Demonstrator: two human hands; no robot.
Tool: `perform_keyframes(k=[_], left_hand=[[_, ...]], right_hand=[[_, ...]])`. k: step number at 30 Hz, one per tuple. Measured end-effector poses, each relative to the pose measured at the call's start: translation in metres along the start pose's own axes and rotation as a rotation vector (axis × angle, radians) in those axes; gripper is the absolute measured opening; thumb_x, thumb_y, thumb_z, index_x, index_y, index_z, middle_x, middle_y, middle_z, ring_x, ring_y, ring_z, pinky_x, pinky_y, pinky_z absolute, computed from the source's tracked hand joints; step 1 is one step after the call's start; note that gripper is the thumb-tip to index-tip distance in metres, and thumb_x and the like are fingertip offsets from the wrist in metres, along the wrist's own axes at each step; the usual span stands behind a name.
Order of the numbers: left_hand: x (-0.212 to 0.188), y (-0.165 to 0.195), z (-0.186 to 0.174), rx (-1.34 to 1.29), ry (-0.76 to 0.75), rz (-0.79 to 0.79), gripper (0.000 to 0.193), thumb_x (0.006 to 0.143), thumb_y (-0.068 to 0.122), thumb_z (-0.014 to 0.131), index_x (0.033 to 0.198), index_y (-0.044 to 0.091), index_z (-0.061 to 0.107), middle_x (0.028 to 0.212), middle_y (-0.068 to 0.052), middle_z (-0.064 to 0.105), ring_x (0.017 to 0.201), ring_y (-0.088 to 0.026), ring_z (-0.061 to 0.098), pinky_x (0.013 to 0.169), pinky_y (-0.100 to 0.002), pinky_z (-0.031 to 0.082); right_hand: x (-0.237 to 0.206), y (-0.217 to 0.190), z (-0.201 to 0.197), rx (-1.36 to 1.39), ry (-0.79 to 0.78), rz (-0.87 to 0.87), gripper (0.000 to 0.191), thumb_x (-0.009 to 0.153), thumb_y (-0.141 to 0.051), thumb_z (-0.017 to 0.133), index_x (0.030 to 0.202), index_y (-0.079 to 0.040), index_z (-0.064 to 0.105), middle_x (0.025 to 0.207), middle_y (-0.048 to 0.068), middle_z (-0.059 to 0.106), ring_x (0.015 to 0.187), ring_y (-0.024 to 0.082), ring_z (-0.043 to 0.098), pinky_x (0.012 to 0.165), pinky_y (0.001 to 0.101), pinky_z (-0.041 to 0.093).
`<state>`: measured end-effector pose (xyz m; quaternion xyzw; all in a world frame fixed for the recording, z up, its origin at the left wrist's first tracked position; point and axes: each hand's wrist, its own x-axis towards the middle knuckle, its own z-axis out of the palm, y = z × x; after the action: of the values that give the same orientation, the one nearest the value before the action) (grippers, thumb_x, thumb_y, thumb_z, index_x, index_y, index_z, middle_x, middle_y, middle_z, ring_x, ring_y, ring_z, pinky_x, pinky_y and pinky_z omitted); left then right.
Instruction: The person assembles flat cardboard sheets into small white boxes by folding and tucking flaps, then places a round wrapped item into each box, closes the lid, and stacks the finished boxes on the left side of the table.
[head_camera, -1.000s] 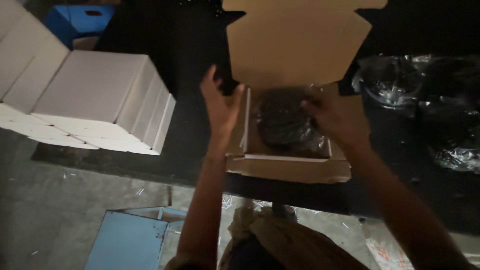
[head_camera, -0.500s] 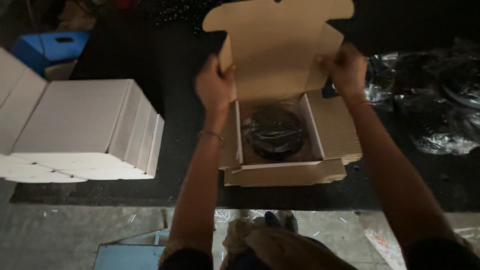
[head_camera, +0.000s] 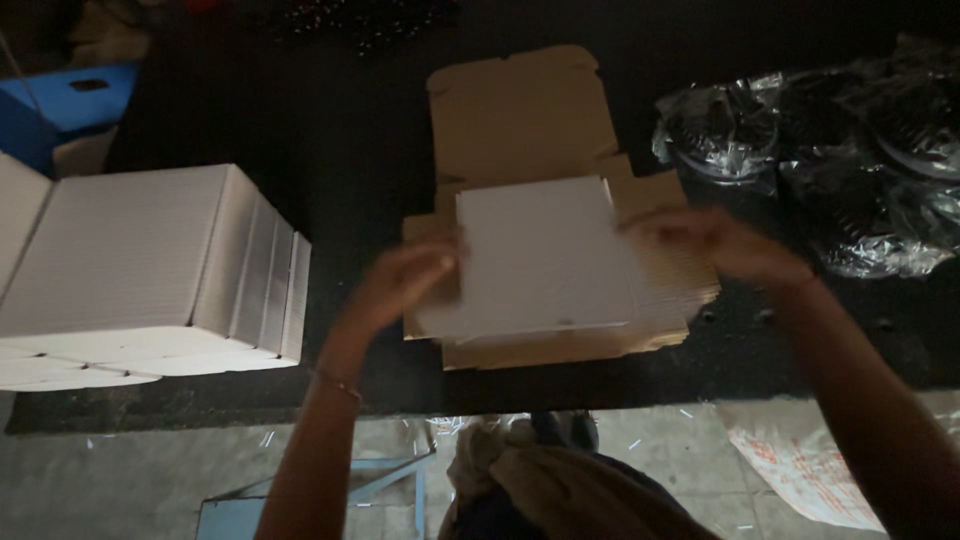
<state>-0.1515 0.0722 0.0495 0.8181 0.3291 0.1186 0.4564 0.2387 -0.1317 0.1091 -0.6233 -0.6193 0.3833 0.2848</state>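
Since half a second ago a white sheet (head_camera: 545, 255) covers the wrapped dark disc inside the cardboard box (head_camera: 560, 345), lid flat behind | head view: left hand (head_camera: 400, 285) and right hand (head_camera: 715, 245) blurred, fingers pinch sheet's side edges | left: stacked white boxes (head_camera: 150, 270); right: bagged dark parts (head_camera: 830, 150) on dark surface (head_camera: 340, 150), nothing obstructing.

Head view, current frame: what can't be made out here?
- Contents of the cardboard box: hidden by the white panel held over it.
- Fingers of the left hand and right hand: motion-blurred, so the grip is unclear.
- Items in the clear plastic bags: too dark; cut off at the right edge.
- Stack of white boxes: cut off at the left edge.
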Motion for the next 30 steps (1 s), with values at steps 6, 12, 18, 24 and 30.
perform_keyframes(k=[6,12,18,24,30], left_hand=[[-0.048,0.025,0.028,-0.099,-0.202,-0.048,0.107,0.070,0.056,0.080,0.159,0.029,0.028,0.169,-0.007,0.020,0.153,-0.036,0.023,0.117,-0.055,0.027],[-0.047,0.017,0.066,0.056,0.107,0.106,0.096,0.082,0.063,0.073,0.163,0.027,0.036,0.167,-0.011,0.041,0.150,-0.034,0.044,0.121,-0.051,0.040],[-0.053,0.036,0.052,-0.049,0.192,0.018,0.088,0.079,0.055,0.077,0.153,0.022,0.046,0.151,-0.014,0.058,0.104,-0.026,0.079,0.090,-0.040,0.064],[0.008,0.090,-0.025,-0.050,0.351,-0.149,0.114,0.068,0.054,0.083,0.160,0.013,0.029,0.086,-0.015,0.077,0.074,-0.024,0.077,0.068,-0.039,0.063],[0.070,0.110,-0.045,0.406,0.772,0.477,0.068,0.084,0.045,0.091,0.128,0.005,0.060,0.117,-0.024,0.065,0.112,-0.033,0.062,0.092,-0.041,0.053]], right_hand=[[-0.022,0.002,0.031,-0.273,-0.189,0.114,0.103,0.075,-0.052,0.078,0.161,-0.027,0.027,0.172,0.004,0.006,0.156,0.036,0.007,0.114,0.0646,0.022],[-0.026,0.030,0.076,-0.034,0.149,-0.023,0.088,0.075,-0.034,0.081,0.152,-0.027,0.040,0.166,0.007,0.032,0.145,0.033,0.044,0.099,0.0457,0.053],[-0.036,0.001,0.065,-0.001,0.256,0.195,0.091,0.073,-0.020,0.082,0.156,-0.025,0.046,0.154,0.006,0.051,0.124,0.029,0.064,0.096,0.0434,0.060],[0.007,-0.058,-0.033,0.042,0.355,0.148,0.088,0.089,-0.042,0.075,0.167,-0.020,0.039,0.159,0.009,0.049,0.107,0.032,0.075,0.089,0.0472,0.061],[0.062,-0.056,-0.056,0.065,0.504,0.016,0.068,0.091,-0.039,0.074,0.146,-0.008,0.047,0.126,0.026,0.070,0.097,0.032,0.070,0.078,0.0446,0.060]])
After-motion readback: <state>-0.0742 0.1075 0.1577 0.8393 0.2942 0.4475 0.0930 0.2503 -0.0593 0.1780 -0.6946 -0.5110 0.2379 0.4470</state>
